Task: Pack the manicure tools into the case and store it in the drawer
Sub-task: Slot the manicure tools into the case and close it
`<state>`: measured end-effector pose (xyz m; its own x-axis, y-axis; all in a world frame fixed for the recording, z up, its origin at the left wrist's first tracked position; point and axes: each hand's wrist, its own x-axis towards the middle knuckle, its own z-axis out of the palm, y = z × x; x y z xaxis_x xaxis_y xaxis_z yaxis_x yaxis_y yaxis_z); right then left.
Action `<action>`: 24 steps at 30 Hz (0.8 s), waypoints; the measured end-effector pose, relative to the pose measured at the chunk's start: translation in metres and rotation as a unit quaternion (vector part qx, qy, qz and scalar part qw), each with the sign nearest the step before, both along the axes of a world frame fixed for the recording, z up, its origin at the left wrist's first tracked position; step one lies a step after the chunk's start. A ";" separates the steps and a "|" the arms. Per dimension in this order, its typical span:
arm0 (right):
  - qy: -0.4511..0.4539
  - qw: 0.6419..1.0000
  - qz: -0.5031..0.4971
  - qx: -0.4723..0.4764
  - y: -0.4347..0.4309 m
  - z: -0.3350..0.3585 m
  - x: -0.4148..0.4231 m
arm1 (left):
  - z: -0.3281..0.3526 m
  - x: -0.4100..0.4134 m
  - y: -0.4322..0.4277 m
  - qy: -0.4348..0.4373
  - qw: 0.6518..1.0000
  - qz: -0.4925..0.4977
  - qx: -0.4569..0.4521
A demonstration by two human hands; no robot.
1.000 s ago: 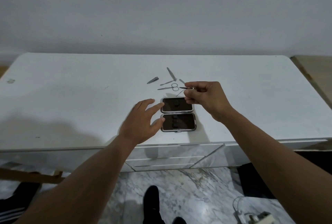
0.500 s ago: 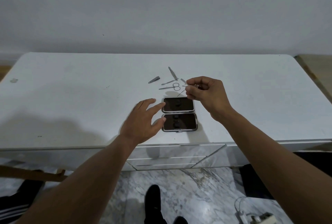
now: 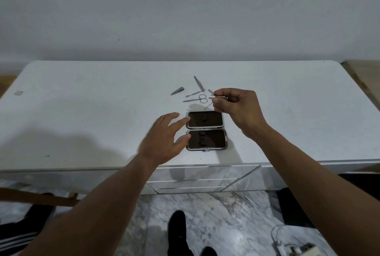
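The manicure case lies open flat on the white dresser top, two dark halves with metal rims. My left hand hovers open, its fingertips at the case's left edge. My right hand is above and behind the case, pinching a thin metal tool held level. Behind the case lie small scissors, a nail clipper, tweezers, and a thin pusher.
The dresser's drawer fronts show below the top edge, shut. Marble floor lies beneath, with my dark shoe near the dresser. A white cable and plug sit at lower right. A wooden strip is at lower left.
My right hand has lifted slightly back and away from the case with the thin tool in its fingers. My left hand has stayed by the case's left edge.
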<state>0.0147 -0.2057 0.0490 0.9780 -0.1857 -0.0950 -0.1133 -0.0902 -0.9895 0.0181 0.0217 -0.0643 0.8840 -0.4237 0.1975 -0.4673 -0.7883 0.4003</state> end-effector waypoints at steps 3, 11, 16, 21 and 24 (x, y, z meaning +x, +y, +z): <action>0.000 1.000 0.000 0.005 0.000 0.000 0.000 | 0.000 0.000 0.000 0.000 1.000 0.002 -0.002; -0.011 1.000 0.004 -0.003 0.003 0.000 -0.003 | 0.000 0.000 0.000 -0.001 1.000 0.003 -0.001; -0.013 1.000 0.009 -0.010 0.003 -0.001 -0.004 | -0.001 0.000 0.000 0.002 1.000 0.004 0.000; -0.014 0.999 0.022 -0.020 0.004 -0.002 -0.004 | 0.000 0.001 0.000 0.005 1.000 0.005 0.000; -0.014 0.999 0.027 -0.020 0.004 -0.005 -0.005 | 0.000 0.001 0.000 0.002 1.000 0.003 -0.002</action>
<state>0.0101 -0.2016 0.0441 0.9888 -0.1358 -0.0611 -0.0796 -0.1348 -0.9877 0.0187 0.0214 -0.0646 0.8877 -0.4169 0.1954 -0.4601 -0.7896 0.4059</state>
